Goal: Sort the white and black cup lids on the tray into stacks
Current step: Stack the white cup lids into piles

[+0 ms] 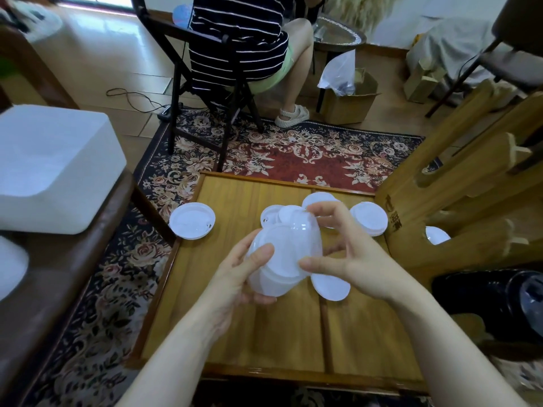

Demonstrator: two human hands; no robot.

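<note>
- While the stack builds, one loose lid [192, 220] sits half off the tray's [235, 333] left edge, likely next pickup;
- left hand [235, 277] cups the white lid stack [280, 259] as a base;
- right hand [349, 254] pinches its top lid, apparently seating it;
- more white lids [369, 217] wait behind, on the tray.

Bright daylight from window [97, 1] top left, glare on floor [117, 33]; wide-angle bending at edges, slight softness, white lids [192, 220] overexposed.
</note>
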